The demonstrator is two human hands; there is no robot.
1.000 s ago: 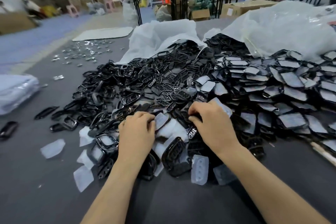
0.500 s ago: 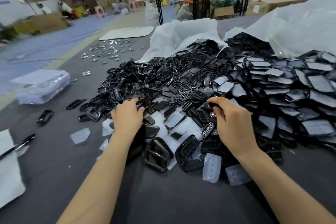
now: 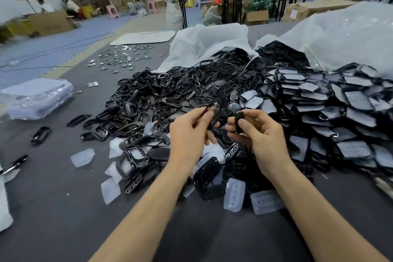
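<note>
black plastic frame (image 3: 218, 110) in head view, pinched in left hand (image 3: 189, 136), held above heap of black parts (image 3: 161, 95) on grey table (image 3: 53, 208). right hand (image 3: 265, 140) grips smaller black piece (image 3: 238, 122) between thumb and curled fingers, just beside frame. clear film covers (image 3: 234, 197) lie under wrists. white bags (image 3: 212, 40) behind heap.
</note>
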